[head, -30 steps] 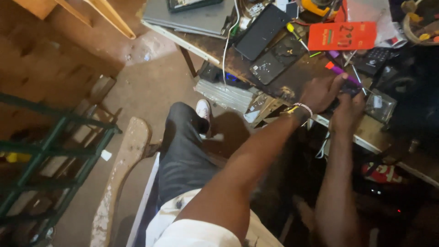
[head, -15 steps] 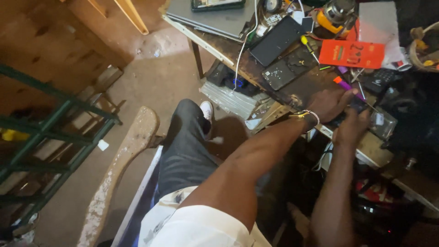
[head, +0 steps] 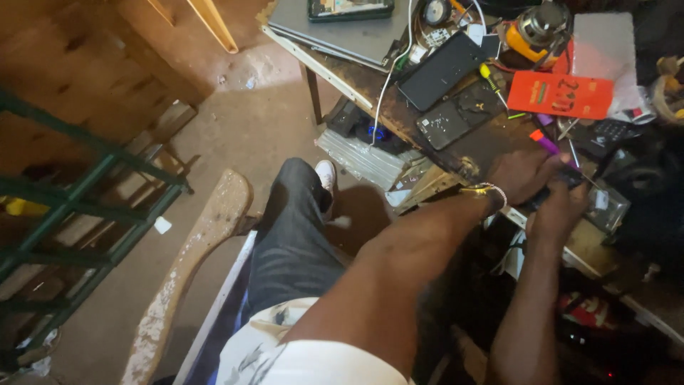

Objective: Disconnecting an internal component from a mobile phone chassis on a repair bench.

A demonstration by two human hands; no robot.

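My right hand [head: 559,210] and left hand [head: 524,175] meet at the worktop [head: 491,146] edge, both grips closed on a small dark device [head: 552,191] whose long axis runs left to right between them, the orange card [head: 559,94] lying beyond.

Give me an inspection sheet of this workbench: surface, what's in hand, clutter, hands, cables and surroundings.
Surface: worn dark wooden bench, crowded.
Job's things: small dark device held between both hands; type unclear.
Clutter: black phone, opened phone back, orange card, grey laptop, purple marker.
Hands: left hand and right hand both grip the device at the bench edge.
Cables: white cable hangs off the bench.
Surroundings: dirt floor, green metal rack, wooden plank.
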